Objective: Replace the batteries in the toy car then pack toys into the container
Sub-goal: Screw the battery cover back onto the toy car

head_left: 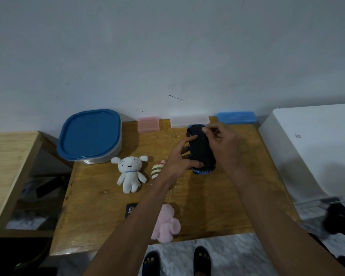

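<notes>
The blue toy car (200, 148) is held upside down above the wooden table (100, 196), its black underside facing me. My left hand (179, 160) grips its left side, thumb across the near end. My right hand (221, 144) lies over the car's right side, and its fingers pinch at the far end of the underside. What they pinch is too small to tell. The container (89, 136), grey with a blue lid on, stands at the table's back left. A white plush dog (130, 173), a small striped plush (157, 169) and a pink plush (166, 224) lie on the table.
Three small plastic cases stand along the wall: pink (148, 124), clear (189, 121) and blue (236, 117). A small black card (131, 210) lies near my left forearm. A lighter wooden table (6, 168) is at the left, a white appliance (315, 148) at the right.
</notes>
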